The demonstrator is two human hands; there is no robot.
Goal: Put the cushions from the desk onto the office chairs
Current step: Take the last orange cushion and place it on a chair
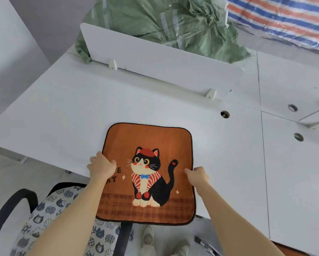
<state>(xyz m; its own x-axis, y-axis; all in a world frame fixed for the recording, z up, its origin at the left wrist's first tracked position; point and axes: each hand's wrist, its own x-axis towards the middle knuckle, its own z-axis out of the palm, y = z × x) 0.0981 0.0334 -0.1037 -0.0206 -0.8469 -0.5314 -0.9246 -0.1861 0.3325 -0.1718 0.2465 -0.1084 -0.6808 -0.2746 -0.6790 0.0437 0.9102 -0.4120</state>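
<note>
An orange square cushion (147,143) with a black cat picture lies flat, its far part on the white desk (62,111) and its near part overhanging the desk's front edge. My left hand (101,166) grips the cushion's left edge. My right hand (197,175) pinches its right edge. Below at the lower left stands a black office chair (9,209) with a white cat-print cushion (49,209) lying on its seat, partly hidden by my left forearm.
A white divider panel (160,65) stands across the desk's far side, with a green sack (164,24) behind it. Cable holes (225,114) dot the desk at the right. My shoes (147,237) and a chair base (206,243) show on the floor.
</note>
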